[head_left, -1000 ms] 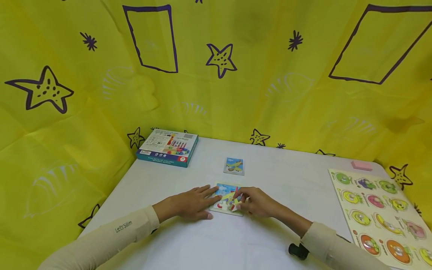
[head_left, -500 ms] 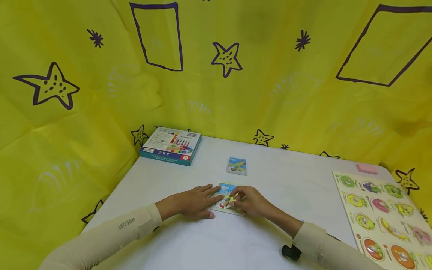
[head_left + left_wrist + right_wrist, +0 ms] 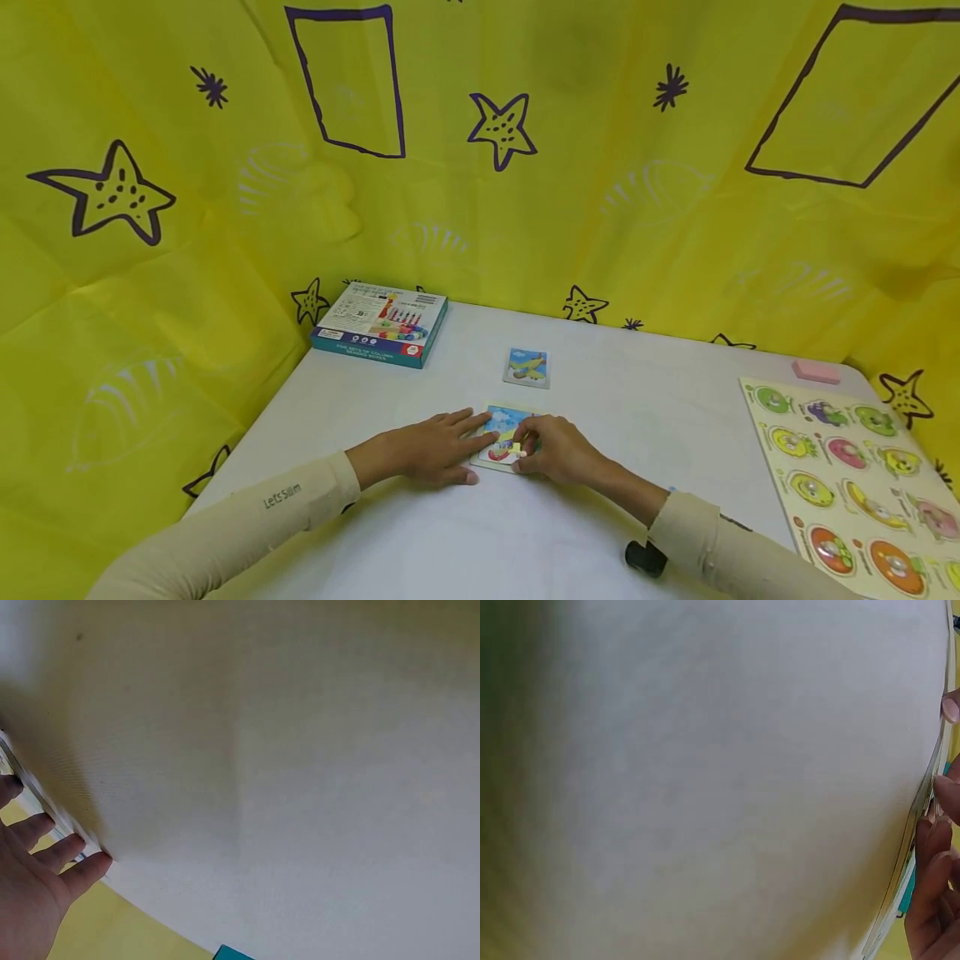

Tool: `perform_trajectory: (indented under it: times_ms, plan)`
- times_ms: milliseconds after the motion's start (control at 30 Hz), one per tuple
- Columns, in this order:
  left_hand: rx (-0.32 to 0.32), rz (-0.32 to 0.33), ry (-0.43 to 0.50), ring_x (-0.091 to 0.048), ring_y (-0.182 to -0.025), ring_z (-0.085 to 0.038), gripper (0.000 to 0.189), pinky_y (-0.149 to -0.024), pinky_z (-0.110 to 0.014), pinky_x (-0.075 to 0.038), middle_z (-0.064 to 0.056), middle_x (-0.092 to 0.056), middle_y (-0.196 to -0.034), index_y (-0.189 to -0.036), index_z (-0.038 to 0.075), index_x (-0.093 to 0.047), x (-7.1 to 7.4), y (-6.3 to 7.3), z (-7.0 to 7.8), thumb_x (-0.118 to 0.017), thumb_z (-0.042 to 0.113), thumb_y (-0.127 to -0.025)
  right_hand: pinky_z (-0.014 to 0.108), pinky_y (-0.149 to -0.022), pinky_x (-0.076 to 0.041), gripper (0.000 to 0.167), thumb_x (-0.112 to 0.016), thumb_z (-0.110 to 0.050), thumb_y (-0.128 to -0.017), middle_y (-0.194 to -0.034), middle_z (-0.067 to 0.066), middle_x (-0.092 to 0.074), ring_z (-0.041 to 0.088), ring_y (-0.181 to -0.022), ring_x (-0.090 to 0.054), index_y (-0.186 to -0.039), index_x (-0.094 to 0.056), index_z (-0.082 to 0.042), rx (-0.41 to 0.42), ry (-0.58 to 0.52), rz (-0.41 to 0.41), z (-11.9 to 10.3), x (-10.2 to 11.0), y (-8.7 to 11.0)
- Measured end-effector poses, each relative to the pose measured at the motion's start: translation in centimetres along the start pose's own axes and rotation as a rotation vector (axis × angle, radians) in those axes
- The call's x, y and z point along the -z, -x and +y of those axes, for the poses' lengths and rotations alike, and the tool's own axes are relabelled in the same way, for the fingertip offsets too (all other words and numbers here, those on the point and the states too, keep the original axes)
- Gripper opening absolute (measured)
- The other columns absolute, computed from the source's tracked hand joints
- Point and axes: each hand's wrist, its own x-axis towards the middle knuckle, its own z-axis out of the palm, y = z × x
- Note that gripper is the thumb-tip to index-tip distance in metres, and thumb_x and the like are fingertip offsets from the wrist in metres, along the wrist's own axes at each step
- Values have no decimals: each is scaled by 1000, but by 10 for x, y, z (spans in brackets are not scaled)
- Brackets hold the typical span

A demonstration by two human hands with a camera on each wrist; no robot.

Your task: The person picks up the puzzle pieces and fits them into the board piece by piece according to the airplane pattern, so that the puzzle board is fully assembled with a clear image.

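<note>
A small airplane jigsaw puzzle (image 3: 504,416) lies on the white table in the head view. My left hand (image 3: 433,450) rests on its left side, fingers spread and straight. Over the puzzle's right part, my right hand (image 3: 561,450) pinches a small puzzle piece (image 3: 517,449) between thumb and fingers. That hand hides much of the puzzle's right side. In the left wrist view, my left hand (image 3: 37,881) shows straight fingers at the puzzle's edge. Curled fingers of my right hand (image 3: 934,889) appear at the right border of the right wrist view.
Behind the puzzle lies a small airplane picture card (image 3: 527,367). A boxed toy set (image 3: 380,323) sits at the back left. A fruit peg board (image 3: 847,475) and a pink block (image 3: 816,372) are on the right. A black cylindrical object (image 3: 646,558) lies by my right sleeve.
My right hand has shifted slightly over the puzzle, and the piece in its fingers has turned and moved a little. The left hand stays in place on the puzzle.
</note>
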Motion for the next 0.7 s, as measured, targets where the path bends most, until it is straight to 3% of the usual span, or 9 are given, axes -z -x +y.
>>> perform_trajectory:
  times_ms: [300,700]
  plan:
    - [-6,5,8,-19,-155,-34,70,-122,-51,-28,-5,-15,-170,-161,26,-23,0,1,1,-42,58,-102,27,-65,-45,23,-87,-22,-77,-78,-8,-64,8,-73,-55,-93,-74,-12,13,122,62,-3,-3,0]
    - [-2,14,-11,-20,-155,-33,70,-122,-50,-29,-5,-16,-169,-161,26,-24,-1,0,1,-42,59,-102,30,-65,-45,18,-87,-22,-78,-76,-11,-63,9,-74,-56,-90,-75,-14,-3,159,62,-5,-3,-1]
